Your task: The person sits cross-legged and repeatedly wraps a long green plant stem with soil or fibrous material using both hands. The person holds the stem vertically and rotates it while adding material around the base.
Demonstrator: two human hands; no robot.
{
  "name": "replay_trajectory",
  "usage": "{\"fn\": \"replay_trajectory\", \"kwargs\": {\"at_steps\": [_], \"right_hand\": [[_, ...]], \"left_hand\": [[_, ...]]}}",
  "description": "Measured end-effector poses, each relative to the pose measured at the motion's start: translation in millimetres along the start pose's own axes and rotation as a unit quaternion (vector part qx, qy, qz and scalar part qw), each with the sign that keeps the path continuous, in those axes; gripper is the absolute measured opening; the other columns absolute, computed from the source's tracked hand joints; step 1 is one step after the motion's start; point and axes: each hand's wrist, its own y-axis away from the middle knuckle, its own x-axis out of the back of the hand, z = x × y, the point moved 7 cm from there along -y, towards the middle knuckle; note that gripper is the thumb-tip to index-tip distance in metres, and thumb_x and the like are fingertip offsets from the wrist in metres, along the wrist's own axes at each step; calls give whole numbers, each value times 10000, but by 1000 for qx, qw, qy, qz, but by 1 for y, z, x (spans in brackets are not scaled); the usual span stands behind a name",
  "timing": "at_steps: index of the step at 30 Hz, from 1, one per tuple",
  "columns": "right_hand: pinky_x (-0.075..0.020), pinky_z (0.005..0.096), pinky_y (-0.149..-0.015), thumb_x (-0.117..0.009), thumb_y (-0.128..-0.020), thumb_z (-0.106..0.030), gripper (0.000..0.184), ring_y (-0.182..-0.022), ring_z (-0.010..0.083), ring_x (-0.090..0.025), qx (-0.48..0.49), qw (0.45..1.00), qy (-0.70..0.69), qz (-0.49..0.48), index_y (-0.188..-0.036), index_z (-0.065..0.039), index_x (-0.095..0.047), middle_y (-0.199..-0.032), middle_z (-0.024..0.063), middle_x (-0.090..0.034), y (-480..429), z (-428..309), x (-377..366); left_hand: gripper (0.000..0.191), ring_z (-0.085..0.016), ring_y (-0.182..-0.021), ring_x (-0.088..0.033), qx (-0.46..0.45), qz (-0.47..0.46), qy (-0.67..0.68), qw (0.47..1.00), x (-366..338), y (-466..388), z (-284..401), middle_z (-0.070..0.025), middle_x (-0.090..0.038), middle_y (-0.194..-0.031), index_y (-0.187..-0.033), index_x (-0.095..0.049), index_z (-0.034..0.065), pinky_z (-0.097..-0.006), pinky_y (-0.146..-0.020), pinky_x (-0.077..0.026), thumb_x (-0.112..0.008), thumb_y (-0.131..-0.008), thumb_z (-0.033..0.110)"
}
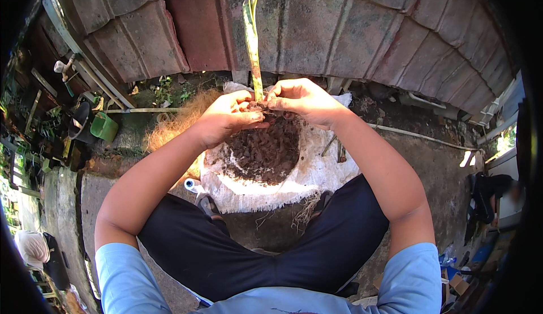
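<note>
A snake plant cutting [253, 47] with long yellow-edged leaves stands upright between my two hands. My left hand [231, 112] grips the dark soil clump at its base from the left. From the right, the thumb and fingertips of my right hand [303, 102] pinch at the same base. Both hands are smeared with soil. Below them, a heap of dark, crumbly soil [267, 153] is spread over a white woven sack [254, 197]. My fingers hide part of the root end.
Tan coconut-like fibre [174, 123] lies left of the sack. A white bottle [191, 184] is by my left foot. Roof tiles [314, 30] overhang ahead. A green container [104, 126] and a tap [63, 67] are at left. Another person [488, 197] is at far right.
</note>
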Motion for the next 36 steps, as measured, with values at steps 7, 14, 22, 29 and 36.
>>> {"fn": "replay_trajectory", "kwargs": {"at_steps": [7, 14, 22, 29, 36], "right_hand": [[-501, 274, -796, -735, -952, -231, 255, -889, 85, -640, -42, 991, 123, 40, -1090, -19, -711, -970, 30, -733, 4, -6, -6], [-534, 294, -839, -721, -952, -141, 232, -913, 87, -649, 6, 973, 208, 98, -1116, 14, -665, -1013, 57, -726, 4, -12, -12], [-529, 256, -681, -734, -932, -142, 170, -760, 87, -650, -28, 993, 91, 66, -1039, -23, -677, -872, 43, -718, 3, -11, -12], [-516, 251, -682, -740, -926, -141, 161, -755, 85, -641, -46, 997, 60, 1, -1016, -21, -682, -865, 34, -717, 4, -15, -11], [-519, 259, -690, -742, -931, -157, 156, -757, 85, -637, -70, 994, 76, -23, -1005, -32, -685, -868, 26, -714, 9, -12, -8]], "left_hand": [[448, -230, -1224, -596, -10, 11, 45, 999, 0, -2, -3, -132, -594, -1317, -1363, -504, -38, -461, -1124, -461, -650, -980, 142], [312, -213, -1112, -661, -18, 105, 4, 994, 17, -2, -2, -129, -660, -1213, -1273, -588, -57, -364, -1036, -545, -625, -1008, 102], [343, -179, -1025, -690, -3, 70, -58, 996, 12, -2, 6, -142, -700, -1152, -1259, -627, -79, -316, -895, -580, -655, -984, 125], [378, -99, -835, -682, 23, 58, -144, 988, 7, 5, 12, -65, -740, -991, -1254, -675, -14, -206, -661, -439, -694, -946, 204], [320, -118, -845, -685, 47, 40, -139, 988, 4, 6, 8, -92, -735, -991, -1201, -679, -20, -230, -703, -478, -656, -952, 181]]}}
